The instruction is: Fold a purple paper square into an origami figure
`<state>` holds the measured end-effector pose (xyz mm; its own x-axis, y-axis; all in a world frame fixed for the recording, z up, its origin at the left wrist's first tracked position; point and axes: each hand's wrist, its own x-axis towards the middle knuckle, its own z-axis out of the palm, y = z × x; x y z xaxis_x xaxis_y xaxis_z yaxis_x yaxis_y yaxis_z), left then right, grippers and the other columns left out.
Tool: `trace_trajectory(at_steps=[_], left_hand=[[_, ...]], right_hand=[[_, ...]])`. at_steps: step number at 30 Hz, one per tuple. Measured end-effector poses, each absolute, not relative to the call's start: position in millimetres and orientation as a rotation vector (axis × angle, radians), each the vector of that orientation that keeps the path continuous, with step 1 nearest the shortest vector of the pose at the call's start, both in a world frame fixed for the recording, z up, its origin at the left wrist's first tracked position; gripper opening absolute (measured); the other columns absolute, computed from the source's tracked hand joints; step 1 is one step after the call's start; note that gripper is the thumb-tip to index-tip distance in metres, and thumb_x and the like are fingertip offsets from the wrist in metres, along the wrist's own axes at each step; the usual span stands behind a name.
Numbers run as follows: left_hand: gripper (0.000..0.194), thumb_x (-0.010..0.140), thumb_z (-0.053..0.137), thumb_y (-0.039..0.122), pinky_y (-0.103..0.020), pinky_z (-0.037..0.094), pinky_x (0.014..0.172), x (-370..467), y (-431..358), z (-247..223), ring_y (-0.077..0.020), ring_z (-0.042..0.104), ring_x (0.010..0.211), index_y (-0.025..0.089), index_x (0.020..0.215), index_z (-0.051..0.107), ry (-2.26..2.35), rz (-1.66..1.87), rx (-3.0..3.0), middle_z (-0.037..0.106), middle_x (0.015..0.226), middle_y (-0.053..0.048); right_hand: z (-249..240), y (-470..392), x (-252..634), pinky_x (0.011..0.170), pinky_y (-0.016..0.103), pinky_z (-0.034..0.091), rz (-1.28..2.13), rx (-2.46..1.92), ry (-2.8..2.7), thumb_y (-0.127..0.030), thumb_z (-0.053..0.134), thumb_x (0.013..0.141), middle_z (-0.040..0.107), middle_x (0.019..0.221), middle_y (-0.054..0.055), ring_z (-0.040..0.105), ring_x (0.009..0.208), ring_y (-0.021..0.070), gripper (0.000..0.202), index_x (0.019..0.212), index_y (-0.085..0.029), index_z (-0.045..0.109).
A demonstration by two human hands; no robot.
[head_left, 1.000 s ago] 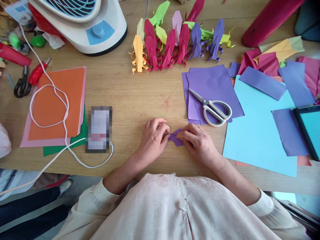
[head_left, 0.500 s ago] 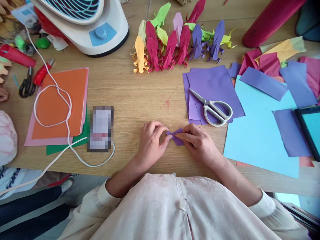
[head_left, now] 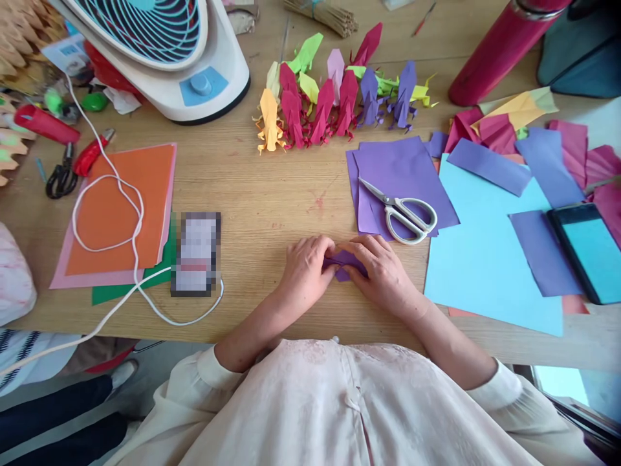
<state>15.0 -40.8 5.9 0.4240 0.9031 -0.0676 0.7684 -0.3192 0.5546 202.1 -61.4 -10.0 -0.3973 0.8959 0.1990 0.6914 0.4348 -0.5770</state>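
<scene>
A small folded piece of purple paper (head_left: 347, 264) is held between my two hands near the table's front edge. My left hand (head_left: 307, 272) pinches its left side with thumb and fingers. On the right side, my right hand (head_left: 383, 272) grips it, its thumb close to my left thumb. My fingers cover part of the folds. White-handled scissors (head_left: 411, 220) lie on a stack of purple sheets (head_left: 395, 162) just beyond my right hand. Several folded paper figures (head_left: 324, 111) in red, purple, yellow and green stand at the back.
On the left are a fan (head_left: 208, 77), orange paper (head_left: 121, 207), a phone (head_left: 195, 254) and a white cable (head_left: 138, 226). A light blue sheet (head_left: 480, 259), a dark-framed device (head_left: 589, 249) and a red bottle (head_left: 499, 58) are on the right. A person's legs (head_left: 58, 408) show lower left.
My fingers have closed in around the purple paper, which now shows a wider shape between them. The view has shifted, bringing more of the table's back and right side into sight.
</scene>
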Motion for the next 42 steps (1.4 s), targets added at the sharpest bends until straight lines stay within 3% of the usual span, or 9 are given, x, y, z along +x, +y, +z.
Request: trace_trajectory(at_steps=[8,14,18,22,31,35,38,42], left_hand=[[0.011,0.086,0.068,0.017,-0.04,0.043,0.088,13.9,-41.2,10.8,-0.0257,0.058,0.103,0.021,0.088,0.058,1.391,0.221,2.257,0.062,0.102,-0.005],[0.016,0.084,0.061,0.007,-0.031,0.045,0.08,15.4,-45.0,14.5,-0.0166,0.061,0.083,0.021,0.086,0.054,1.23,0.447,2.023,0.064,0.085,0.002],[0.018,0.083,0.064,0.011,-0.026,0.047,0.079,19.0,-45.7,22.7,-0.0139,0.062,0.085,0.021,0.096,0.056,1.215,0.681,1.715,0.064,0.089,0.001],[0.016,0.085,0.067,0.023,-0.025,0.048,0.074,18.9,-44.9,30.5,-0.0124,0.059,0.076,0.02,0.097,0.057,1.181,0.748,1.531,0.06,0.082,0.002],[0.009,0.087,0.061,0.019,-0.026,0.051,0.08,16.3,-46.9,39.9,-0.0134,0.064,0.08,0.021,0.096,0.063,1.206,0.764,1.748,0.068,0.089,0.0],[0.018,0.091,0.055,0.016,-0.026,0.051,0.083,19.7,-46.9,40.2,-0.0131,0.065,0.081,0.023,0.105,0.065,1.189,0.805,1.892,0.068,0.084,0.002],[0.021,0.095,0.055,0.023,-0.026,0.051,0.085,22.7,-46.8,37.7,-0.0131,0.066,0.082,0.022,0.115,0.062,1.156,0.836,1.806,0.066,0.081,0.002],[0.03,0.09,0.066,0.031,-0.026,0.053,0.086,24.5,-50.0,30.1,-0.0153,0.067,0.092,0.019,0.117,0.059,1.162,0.821,1.577,0.069,0.099,-0.003]], right_hand=[[-9.3,-63.3,198.9,0.086,0.04,0.048,0.641,-1.424,-2.124,-0.012,0.068,0.083,0.059,0.099,0.009,0.057,0.094,0.0256,0.026,0.108,-0.019,0.07],[-2.0,-68.5,202.7,0.074,0.032,0.044,0.903,-1.375,-1.995,-0.012,0.059,0.088,0.062,0.087,0.004,0.056,0.08,0.0183,0.012,0.093,-0.019,0.067],[3.0,-72.4,204.2,0.059,0.026,0.037,1.167,-1.398,-1.721,-0.02,0.059,0.088,0.059,0.074,-0.002,0.047,0.061,0.0115,0.007,0.094,-0.018,0.063],[2.4,-75.3,201.7,0.054,0.024,0.037,1.406,-1.317,-1.501,-0.031,0.061,0.089,0.055,0.071,-0.003,0.047,0.06,0.0108,0.013,0.091,-0.018,0.06],[2.1,-79.3,194.8,0.053,0.026,0.042,1.552,-1.187,-1.422,-0.04,0.065,0.089,0.061,0.072,-0.001,0.055,0.06,0.0133,0.021,0.087,-0.019,0.061],[-3.3,-78.2,194.8,0.059,0.027,0.043,1.544,-1.157,-1.412,-0.045,0.064,0.091,0.061,0.075,0.0,0.054,0.065,0.0135,0.027,0.086,-0.019,0.062],[-5.7,-76.2,194.1,0.061,0.028,0.045,1.578,-1.12,-1.287,-0.048,0.065,0.09,0.06,0.074,0.0,0.055,0.066,0.0142,0.03,0.084,-0.019,0.06],[-4.2,-72.6,192.0,0.063,0.028,0.045,1.549,-1.088,-1.101,-0.05,0.07,0.087,0.058,0.075,-0.001,0.053,0.067,0.0132,0.033,0.078,-0.021,0.055]])
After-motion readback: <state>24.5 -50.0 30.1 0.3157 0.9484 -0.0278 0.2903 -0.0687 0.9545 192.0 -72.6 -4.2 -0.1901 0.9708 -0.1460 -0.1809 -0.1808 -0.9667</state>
